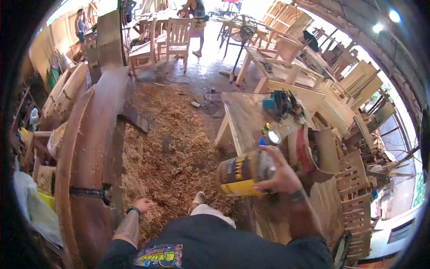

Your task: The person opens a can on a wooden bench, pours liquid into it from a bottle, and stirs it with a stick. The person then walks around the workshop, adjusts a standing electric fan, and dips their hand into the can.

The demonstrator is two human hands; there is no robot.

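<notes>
My right hand (282, 172) is wrapped round the end of a large brown and yellow can (237, 175). The can is tipped on its side in the air, beside the near edge of the wooden workbench (244, 110). My left hand (144, 205) hangs low over the shavings, a dark band on its wrist. Its fingers are loosely apart and nothing shows in them. On the bench just beyond the held can stands a small round can (272, 137) with a pale top, next to a blue and yellow item too blurred to name. Farther back lies a teal power tool (269, 103).
Wood shavings (170, 134) cover the floor between the bench and a long dark wooden piece (96, 148) on the left. A cable (212, 96) lies on the floor ahead. Wooden chairs (178, 38), a standing fan (244, 33) and people (197, 18) are farther off.
</notes>
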